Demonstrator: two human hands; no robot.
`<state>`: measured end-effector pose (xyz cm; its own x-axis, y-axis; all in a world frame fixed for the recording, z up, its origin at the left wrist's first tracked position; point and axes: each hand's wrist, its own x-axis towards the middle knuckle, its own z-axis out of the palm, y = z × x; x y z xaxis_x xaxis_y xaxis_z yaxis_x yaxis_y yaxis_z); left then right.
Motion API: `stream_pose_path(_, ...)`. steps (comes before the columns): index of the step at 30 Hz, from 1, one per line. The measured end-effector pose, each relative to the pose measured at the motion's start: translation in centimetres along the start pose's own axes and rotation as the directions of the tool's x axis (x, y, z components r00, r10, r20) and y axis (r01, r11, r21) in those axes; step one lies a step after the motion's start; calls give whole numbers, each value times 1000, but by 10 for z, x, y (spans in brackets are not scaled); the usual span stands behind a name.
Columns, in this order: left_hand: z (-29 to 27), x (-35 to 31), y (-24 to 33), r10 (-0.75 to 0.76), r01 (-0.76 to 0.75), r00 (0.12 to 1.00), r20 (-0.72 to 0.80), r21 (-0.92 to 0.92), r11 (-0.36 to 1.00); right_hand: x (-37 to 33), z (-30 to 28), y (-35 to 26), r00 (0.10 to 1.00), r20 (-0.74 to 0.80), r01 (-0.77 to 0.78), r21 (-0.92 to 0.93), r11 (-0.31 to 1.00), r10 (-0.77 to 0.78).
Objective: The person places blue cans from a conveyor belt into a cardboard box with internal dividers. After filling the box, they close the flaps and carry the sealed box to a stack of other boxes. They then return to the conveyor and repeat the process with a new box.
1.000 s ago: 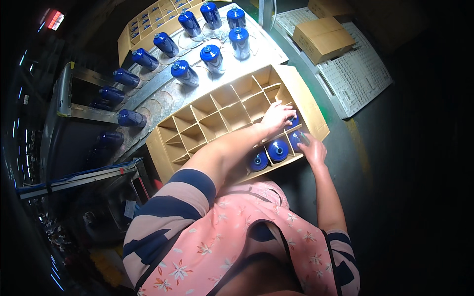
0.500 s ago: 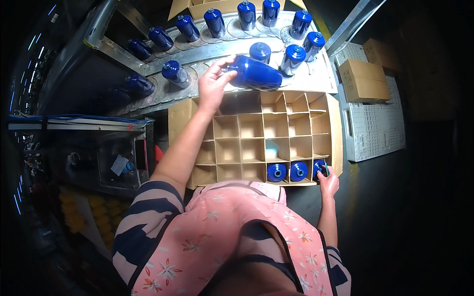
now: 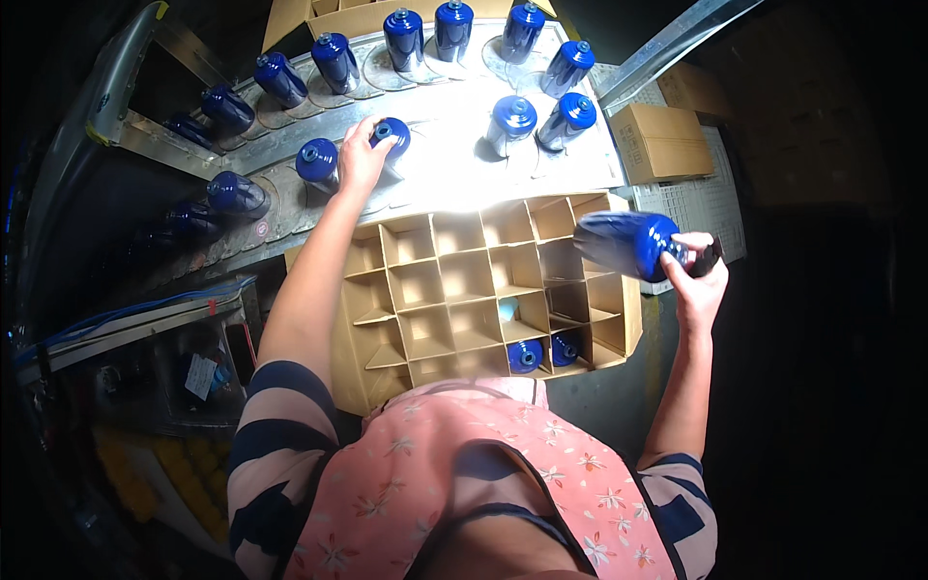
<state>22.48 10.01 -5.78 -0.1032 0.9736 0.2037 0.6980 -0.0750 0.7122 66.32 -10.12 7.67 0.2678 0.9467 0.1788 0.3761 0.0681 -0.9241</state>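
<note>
My right hand (image 3: 698, 269) grips a glossy blue bottle (image 3: 633, 244) by its neck, holding it tilted almost flat over the right side of a divided cardboard box (image 3: 633, 319). A small dark object shows by those fingers; I cannot make out its kind. At the conveyor, my left hand (image 3: 362, 157) has its fingers closed around the top of another blue bottle (image 3: 391, 135), which stands upright. Two blue bottles sit in the box's near row, one (image 3: 525, 356) beside the other (image 3: 565, 349). A pale blue piece (image 3: 508, 309) lies in a cell behind them.
More blue bottles stand along the metal conveyor (image 3: 290, 126), in a far row and a near row. A metal post (image 3: 667, 58) slants at the right. Beyond it are closed cartons (image 3: 662, 142) on a pale pallet (image 3: 720, 208). Another divided carton (image 3: 290, 21) stands behind the conveyor.
My right hand has risen from the box's near right corner and now holds a bottle; that corner cell shows none. My left hand moved left, from a tilted bottle to an upright one.
</note>
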Motion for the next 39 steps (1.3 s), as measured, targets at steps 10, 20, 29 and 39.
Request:
stream_pose_path(10, -56, -188, -7, -352, 295, 935, -30, -482, 825, 168, 181, 81, 965, 260, 51, -100, 994, -24)
stream_pose_path(20, -22, -252, 23, -507, 456, 861, 39, -500, 736, 209, 211, 157, 972, 232, -37, -7, 999, 38)
stream_pose_path(29, 102, -209, 109, 147, 72, 801, 580, -336, 939, 56, 23, 247, 818, 395, -499, 129, 857, 417)
stream_pose_path(39, 95, -307, 160, 450, -416, 199, 871, -341, 843, -156, -60, 168, 651, 501, -628, -68, 775, 571)
